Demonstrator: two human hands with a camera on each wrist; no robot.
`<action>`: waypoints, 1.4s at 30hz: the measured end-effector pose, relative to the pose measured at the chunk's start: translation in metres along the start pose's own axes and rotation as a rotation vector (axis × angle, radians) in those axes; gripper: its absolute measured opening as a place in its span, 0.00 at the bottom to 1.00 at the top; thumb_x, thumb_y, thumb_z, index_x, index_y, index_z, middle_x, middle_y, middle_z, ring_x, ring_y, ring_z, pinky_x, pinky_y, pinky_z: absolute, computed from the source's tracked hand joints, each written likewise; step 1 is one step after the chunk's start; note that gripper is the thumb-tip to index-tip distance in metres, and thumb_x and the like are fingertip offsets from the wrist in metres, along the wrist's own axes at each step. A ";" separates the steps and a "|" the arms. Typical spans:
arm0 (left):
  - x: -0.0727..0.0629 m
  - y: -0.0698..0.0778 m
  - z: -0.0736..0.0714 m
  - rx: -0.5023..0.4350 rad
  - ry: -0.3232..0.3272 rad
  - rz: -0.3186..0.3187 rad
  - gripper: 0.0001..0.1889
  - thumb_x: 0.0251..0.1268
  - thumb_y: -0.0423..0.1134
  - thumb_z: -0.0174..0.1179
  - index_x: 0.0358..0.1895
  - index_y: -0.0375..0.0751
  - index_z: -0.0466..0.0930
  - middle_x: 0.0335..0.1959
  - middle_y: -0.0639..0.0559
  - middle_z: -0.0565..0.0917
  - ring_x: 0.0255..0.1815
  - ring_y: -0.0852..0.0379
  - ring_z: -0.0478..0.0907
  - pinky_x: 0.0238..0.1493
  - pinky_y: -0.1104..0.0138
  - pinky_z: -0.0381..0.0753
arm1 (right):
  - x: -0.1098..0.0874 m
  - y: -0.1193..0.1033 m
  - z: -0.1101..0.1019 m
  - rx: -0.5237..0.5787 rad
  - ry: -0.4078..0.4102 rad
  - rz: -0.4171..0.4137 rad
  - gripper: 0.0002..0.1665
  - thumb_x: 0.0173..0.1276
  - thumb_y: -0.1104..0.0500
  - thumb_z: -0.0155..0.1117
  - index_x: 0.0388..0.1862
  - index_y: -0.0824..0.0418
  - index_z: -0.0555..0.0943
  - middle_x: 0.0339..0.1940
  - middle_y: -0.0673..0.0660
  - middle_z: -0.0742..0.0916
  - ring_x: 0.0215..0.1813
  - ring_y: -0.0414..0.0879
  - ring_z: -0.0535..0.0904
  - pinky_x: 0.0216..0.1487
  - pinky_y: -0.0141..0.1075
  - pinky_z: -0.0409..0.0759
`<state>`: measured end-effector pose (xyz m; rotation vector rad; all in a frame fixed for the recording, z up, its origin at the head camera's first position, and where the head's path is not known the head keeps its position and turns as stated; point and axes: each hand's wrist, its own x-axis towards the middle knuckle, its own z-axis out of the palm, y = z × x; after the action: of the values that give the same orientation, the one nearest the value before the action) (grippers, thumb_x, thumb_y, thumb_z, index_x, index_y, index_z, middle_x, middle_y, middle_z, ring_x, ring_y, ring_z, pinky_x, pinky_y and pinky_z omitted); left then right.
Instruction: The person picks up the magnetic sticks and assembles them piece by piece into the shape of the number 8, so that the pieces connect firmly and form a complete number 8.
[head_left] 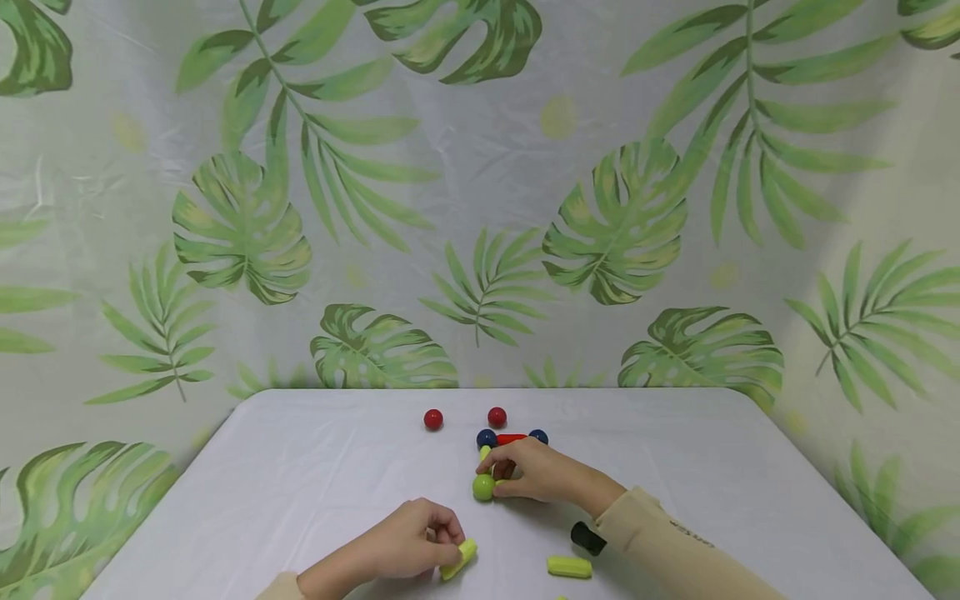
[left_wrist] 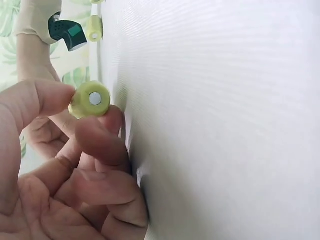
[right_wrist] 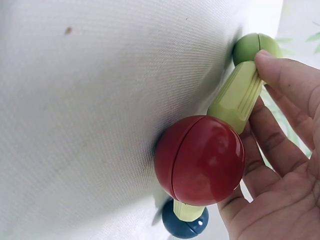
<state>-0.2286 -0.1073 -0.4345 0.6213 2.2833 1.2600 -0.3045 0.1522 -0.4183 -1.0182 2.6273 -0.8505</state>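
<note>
My left hand (head_left: pixel 416 540) pinches a short yellow-green rod (head_left: pixel 459 559) between thumb and fingers, low over the white table. In the left wrist view, the rod's end (left_wrist: pixel 94 98) shows a round silvery disc. Farther forward, my right hand (head_left: pixel 536 473) is at a figure of balls and rods. Its thumb and fingers hold a ridged yellow-green rod (right_wrist: pixel 236 97) that joins a green ball (right_wrist: pixel 255 47) to a red ball (right_wrist: pixel 200 160). Beyond the red ball, another yellow-green rod (right_wrist: pixel 187 210) meets a blue ball (right_wrist: pixel 184 224). The hand hides part of the figure from the head view.
A red rod (head_left: pixel 512 438) lies between two blue balls (head_left: pixel 487 439) behind my right hand. Two loose red balls (head_left: pixel 433 419) sit near the table's back edge. A yellow-green rod (head_left: pixel 569 567) lies in front, below the dark wrist camera (head_left: pixel 588 538) at my right sleeve.
</note>
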 end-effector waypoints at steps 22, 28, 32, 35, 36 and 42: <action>0.029 0.000 0.014 -0.182 0.178 -0.161 0.07 0.69 0.40 0.68 0.36 0.41 0.88 0.22 0.57 0.85 0.12 0.67 0.68 0.15 0.77 0.67 | 0.001 0.002 0.000 0.002 -0.007 -0.005 0.14 0.72 0.61 0.75 0.55 0.53 0.89 0.40 0.44 0.90 0.43 0.32 0.81 0.52 0.33 0.84; 0.035 0.003 0.016 -0.235 0.216 -0.180 0.09 0.69 0.42 0.69 0.35 0.39 0.89 0.24 0.55 0.86 0.12 0.67 0.70 0.16 0.77 0.69 | 0.002 0.000 -0.001 0.008 -0.011 -0.018 0.14 0.72 0.61 0.75 0.55 0.53 0.88 0.41 0.45 0.90 0.43 0.32 0.82 0.52 0.34 0.85; 0.036 0.004 0.016 -0.253 0.229 -0.188 0.10 0.69 0.42 0.69 0.35 0.38 0.89 0.23 0.55 0.86 0.12 0.68 0.71 0.16 0.77 0.70 | 0.002 -0.001 -0.002 0.010 -0.020 -0.019 0.14 0.72 0.61 0.75 0.55 0.53 0.88 0.42 0.45 0.90 0.44 0.32 0.82 0.53 0.35 0.85; 0.037 0.002 0.017 -0.265 0.230 -0.189 0.10 0.69 0.42 0.69 0.35 0.38 0.89 0.23 0.55 0.86 0.13 0.68 0.71 0.17 0.78 0.70 | 0.002 -0.002 -0.002 0.007 -0.022 -0.016 0.14 0.72 0.61 0.75 0.55 0.53 0.88 0.41 0.45 0.90 0.43 0.31 0.81 0.53 0.35 0.85; 0.038 0.002 0.017 -0.268 0.230 -0.190 0.10 0.69 0.42 0.69 0.35 0.38 0.89 0.23 0.55 0.86 0.13 0.68 0.71 0.17 0.78 0.71 | 0.002 -0.002 -0.002 0.005 -0.022 -0.016 0.14 0.72 0.61 0.75 0.55 0.53 0.88 0.40 0.44 0.90 0.43 0.31 0.81 0.53 0.35 0.85; 0.041 0.001 0.018 -0.261 0.223 -0.194 0.10 0.70 0.42 0.69 0.36 0.39 0.89 0.24 0.55 0.87 0.13 0.67 0.72 0.17 0.78 0.70 | 0.001 0.000 -0.002 -0.001 -0.015 -0.017 0.13 0.72 0.61 0.75 0.54 0.53 0.88 0.39 0.44 0.89 0.42 0.31 0.81 0.52 0.35 0.84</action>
<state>-0.2504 -0.0715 -0.4495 0.1700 2.2325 1.5590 -0.3057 0.1523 -0.4170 -1.0451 2.6106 -0.8420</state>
